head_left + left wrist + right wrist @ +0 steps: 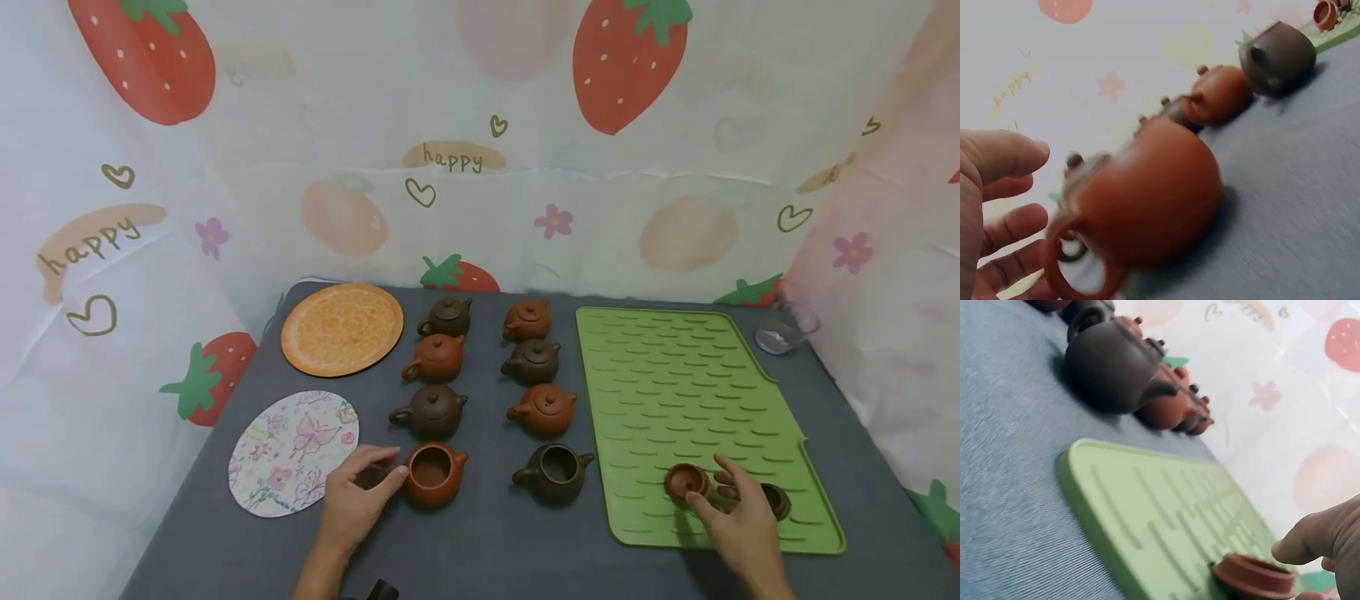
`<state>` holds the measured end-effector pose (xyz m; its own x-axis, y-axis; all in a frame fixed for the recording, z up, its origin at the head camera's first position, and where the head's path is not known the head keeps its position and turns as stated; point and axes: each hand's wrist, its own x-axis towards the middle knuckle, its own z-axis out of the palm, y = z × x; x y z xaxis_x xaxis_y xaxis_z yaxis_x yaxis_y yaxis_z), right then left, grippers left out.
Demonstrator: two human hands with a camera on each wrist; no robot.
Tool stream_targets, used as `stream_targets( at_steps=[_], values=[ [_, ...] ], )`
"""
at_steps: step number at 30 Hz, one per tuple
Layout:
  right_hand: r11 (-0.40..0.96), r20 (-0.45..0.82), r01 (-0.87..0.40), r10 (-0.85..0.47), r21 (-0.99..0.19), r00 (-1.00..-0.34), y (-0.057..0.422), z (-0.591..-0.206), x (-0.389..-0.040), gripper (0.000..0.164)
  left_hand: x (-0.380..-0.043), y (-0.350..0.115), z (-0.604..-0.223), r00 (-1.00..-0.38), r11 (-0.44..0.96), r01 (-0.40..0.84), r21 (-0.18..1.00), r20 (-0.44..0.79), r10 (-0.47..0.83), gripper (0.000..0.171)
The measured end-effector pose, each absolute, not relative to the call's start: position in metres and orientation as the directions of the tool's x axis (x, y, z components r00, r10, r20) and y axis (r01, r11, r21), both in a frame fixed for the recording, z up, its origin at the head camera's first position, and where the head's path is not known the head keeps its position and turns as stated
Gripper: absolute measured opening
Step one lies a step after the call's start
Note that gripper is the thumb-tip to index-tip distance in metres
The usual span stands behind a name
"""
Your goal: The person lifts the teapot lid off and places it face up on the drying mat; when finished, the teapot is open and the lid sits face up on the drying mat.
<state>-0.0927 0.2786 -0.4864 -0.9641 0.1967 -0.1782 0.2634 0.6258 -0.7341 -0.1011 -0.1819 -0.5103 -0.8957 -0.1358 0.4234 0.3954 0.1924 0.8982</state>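
Head view: left hand [354,493] loose by lidless red teapot [437,497]; right hand [741,521] seemingly released by red lid [686,482].

The head view looks forward and down over the tabletop [480,550]; low, close, tilted wrist views share the lidless dark teapot [1282,59].

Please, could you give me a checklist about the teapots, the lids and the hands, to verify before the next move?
1. Front-left reddish-brown teapot uncovered: ok, its opening shows.
2. Front-right dark brown teapot uncovered: ok, also open.
3. Lids over the green mat: ok, a reddish-brown lid and a dark brown lid.
4. Left hand gripping the reddish-brown teapot's handle: not ok, fingers are spread beside it.
5. Right hand pinching the reddish-brown lid: not ok, it looks open beside it; contact is unclear.
6. Lid fit: cannot tell.
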Motion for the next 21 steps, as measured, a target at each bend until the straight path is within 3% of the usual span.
stream_targets(
  at_steps=[8,16,21],
  values=[
    [0.636,0.008,0.135,0.216,-0.76,-0.976,0.269,-0.461,-0.097,0.069,-0.106,-0.17,-0.458,-0.859,0.286,0.45,0.846,0.498,-0.12,0.028],
    [0.654,0.277,-0.134,0.12,-0.745,-0.953,0.248,-0.44,-0.114,0.059,-0.123,-0.153,-0.439,-0.829,0.227,0.532,0.816,0.556,-0.055,0.028],
    [0.625,0.372,-0.262,0.048,-0.735,-0.927,0.231,-0.434,-0.128,0.058,-0.133,-0.138,-0.433,-0.824,0.203,0.546,0.813,0.564,-0.043,0.029]
  ],
)
